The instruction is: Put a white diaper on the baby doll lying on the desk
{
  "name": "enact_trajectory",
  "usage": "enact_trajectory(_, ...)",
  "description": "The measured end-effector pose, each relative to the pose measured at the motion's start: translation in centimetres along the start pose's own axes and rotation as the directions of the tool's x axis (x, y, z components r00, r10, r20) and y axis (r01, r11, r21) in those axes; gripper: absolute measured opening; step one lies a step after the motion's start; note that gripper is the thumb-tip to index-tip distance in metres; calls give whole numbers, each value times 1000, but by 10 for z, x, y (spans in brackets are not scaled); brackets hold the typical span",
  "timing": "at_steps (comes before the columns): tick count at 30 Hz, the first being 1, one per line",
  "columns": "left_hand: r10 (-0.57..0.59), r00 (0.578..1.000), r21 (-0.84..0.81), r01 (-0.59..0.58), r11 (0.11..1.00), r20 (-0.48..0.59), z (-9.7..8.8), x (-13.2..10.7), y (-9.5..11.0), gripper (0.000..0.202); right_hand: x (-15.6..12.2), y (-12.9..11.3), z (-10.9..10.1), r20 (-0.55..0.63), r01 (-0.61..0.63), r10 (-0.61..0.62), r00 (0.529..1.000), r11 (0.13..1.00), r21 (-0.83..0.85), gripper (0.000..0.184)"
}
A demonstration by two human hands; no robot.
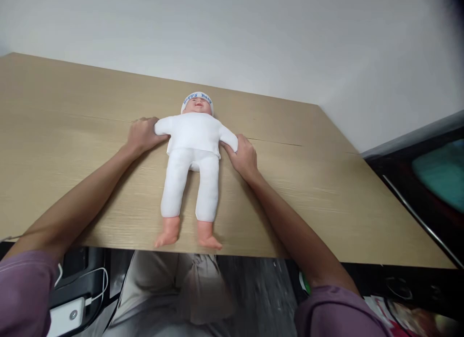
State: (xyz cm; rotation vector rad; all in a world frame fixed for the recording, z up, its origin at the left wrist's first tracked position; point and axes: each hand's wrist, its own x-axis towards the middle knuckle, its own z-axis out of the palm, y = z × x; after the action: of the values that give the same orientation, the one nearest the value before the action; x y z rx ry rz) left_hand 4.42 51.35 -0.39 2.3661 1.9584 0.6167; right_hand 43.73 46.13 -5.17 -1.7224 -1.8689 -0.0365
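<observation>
A baby doll in a white top and white trousers lies on its back on the wooden table. Its bare feet point towards me at the near edge, and its white headband carries blue lettering. My left hand is closed round the end of the doll's arm on the left side. On the other side, my right hand grips the end of the opposite sleeve, thumb tucked under the arm. Both of the doll's hands are hidden within my fingers.
A pale wall rises behind the table. To the right stands a dark object with a glassy panel. Below the near edge, a white power bank with a cable rests at the left; my legs show in the middle.
</observation>
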Motion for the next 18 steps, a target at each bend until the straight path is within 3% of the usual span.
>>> enact_trajectory(4, -6, 992, 26, 9, 1000, -129, 17, 31, -1, 71, 45, 6, 21, -20, -8, 7, 1000, 1000, -21, 66)
enact_trajectory(8, -11, 988, -1, 11, 1000, -155, 25, 53, -9, 80, 74, 12, 34, -85, 54, -55, 995, 998, -12, 64)
enact_trajectory(13, 0, 992, -27, -4, 1000, -128, 18, 35, -39, 85, 58, 30, 28, -127, 131, -140, 982, 989, -73, 59)
enact_trajectory(18, -12, 995, -52, 6, 999, -103, 11, 20, -55, 73, 46, 46, 24, -108, 130, -136, 985, 990, -63, 59)
